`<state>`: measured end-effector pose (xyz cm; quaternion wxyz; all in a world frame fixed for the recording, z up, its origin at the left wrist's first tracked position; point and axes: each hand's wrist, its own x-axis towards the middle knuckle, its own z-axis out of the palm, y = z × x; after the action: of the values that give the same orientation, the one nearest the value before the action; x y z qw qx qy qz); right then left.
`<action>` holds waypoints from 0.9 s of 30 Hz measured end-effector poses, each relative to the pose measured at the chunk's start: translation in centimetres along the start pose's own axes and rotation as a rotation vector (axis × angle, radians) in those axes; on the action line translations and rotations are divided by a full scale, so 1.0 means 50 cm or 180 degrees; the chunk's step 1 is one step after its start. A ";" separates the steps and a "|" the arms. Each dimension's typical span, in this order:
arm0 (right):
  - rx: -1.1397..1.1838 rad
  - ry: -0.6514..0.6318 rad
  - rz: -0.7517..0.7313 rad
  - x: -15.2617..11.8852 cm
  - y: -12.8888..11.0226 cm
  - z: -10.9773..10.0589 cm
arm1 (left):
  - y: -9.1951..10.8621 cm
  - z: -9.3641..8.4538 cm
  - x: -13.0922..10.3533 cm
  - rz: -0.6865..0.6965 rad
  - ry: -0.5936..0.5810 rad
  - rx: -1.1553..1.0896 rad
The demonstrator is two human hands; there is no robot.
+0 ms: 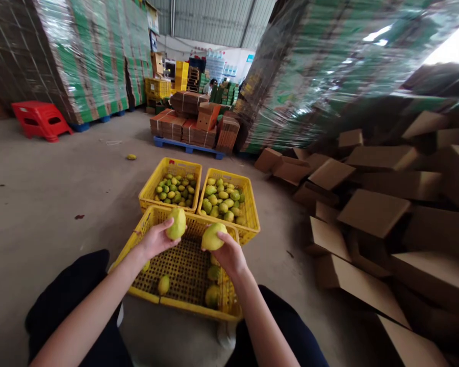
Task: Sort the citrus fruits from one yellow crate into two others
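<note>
My left hand (161,239) is wrapped round a yellow-green lemon (176,224), held upright over the near yellow crate (183,304). A second, yellower lemon (213,237) is gripped in my right hand (229,255), a short way to the right. Below them, the near crate has a perforated floor with a single lemon (163,285) towards its front. Several more lie along its right side, one of them a greener lemon (212,295), and another is partly hidden behind my left forearm. Beyond stand a left yellow crate (145,191) and a right yellow crate (254,204), both holding many green and yellow lemons.
Cardboard boxes (374,213) are heaped on the right. Flattened cartons (176,125) sit on a blue pallet (189,148) ahead, between tall plastic-wrapped stacks. A red stool (42,120) stands at left; a stray yellow fruit (131,157) lies on the floor. A person is far back.
</note>
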<state>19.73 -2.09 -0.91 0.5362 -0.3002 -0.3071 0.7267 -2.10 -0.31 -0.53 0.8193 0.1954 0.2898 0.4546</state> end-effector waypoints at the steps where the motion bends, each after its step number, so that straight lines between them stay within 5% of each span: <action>1: 0.0057 0.0035 -0.0024 0.006 0.002 0.004 | 0.007 -0.003 0.001 0.0081 -0.0027 -0.0073; 9: 0.0225 -0.0144 0.0325 0.046 0.022 0.052 | 0.020 -0.006 0.011 0.0472 -0.0083 -0.0154; 15: -0.0249 -0.0009 -0.0116 0.061 0.017 0.082 | 0.001 -0.007 0.008 0.0400 -0.0336 -0.0092; 18: -0.1259 -0.0150 -0.0537 0.049 -0.002 0.085 | 0.002 -0.008 0.003 0.0550 -0.0335 0.0070; 23: -0.4511 -0.0320 -0.1484 0.010 -0.033 0.067 | -0.002 0.002 -0.005 0.0851 -0.0138 0.0732; 27: -0.5306 -0.0075 -0.1651 0.002 -0.021 0.049 | -0.013 0.003 0.005 0.0946 -0.0048 0.1407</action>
<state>18.49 -2.07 1.44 0.2872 -0.5077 -0.8029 0.1233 -1.51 -0.45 -0.87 0.6831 0.4133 0.3441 0.4941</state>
